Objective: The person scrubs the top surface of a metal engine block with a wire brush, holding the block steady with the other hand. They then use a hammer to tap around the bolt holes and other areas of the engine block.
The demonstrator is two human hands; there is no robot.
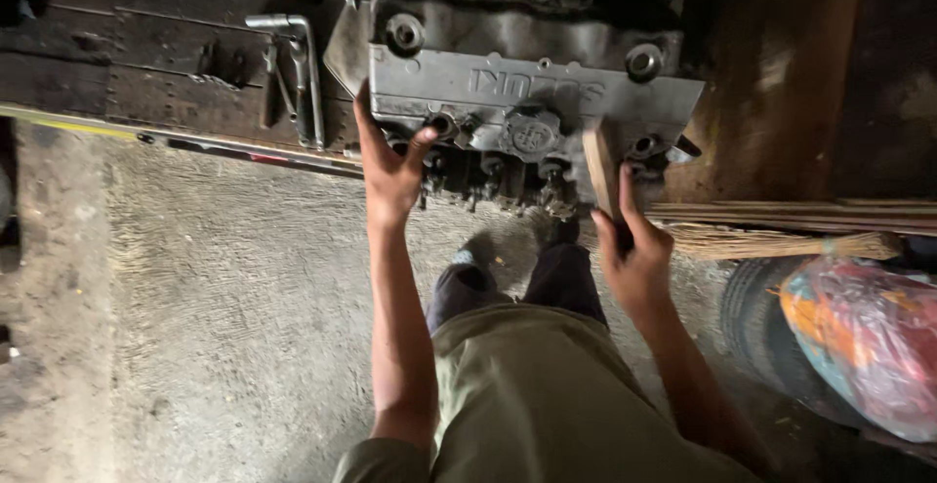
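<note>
A grey metal engine head rests on the dark wooden platform just above the concrete floor, and everything else is placed from it. The left hand presses against its lower left edge, the grip spread open with fingers up along the casting and the thumb reaching toward a bolt hole. The right hand sits below its lower right corner, the grip closed around a wooden stick that stands against the casting. Left of the engine head, a bent metal wrench lies on the platform. To its lower right lie a broom, a tyre and a colourful plastic bag.
</note>
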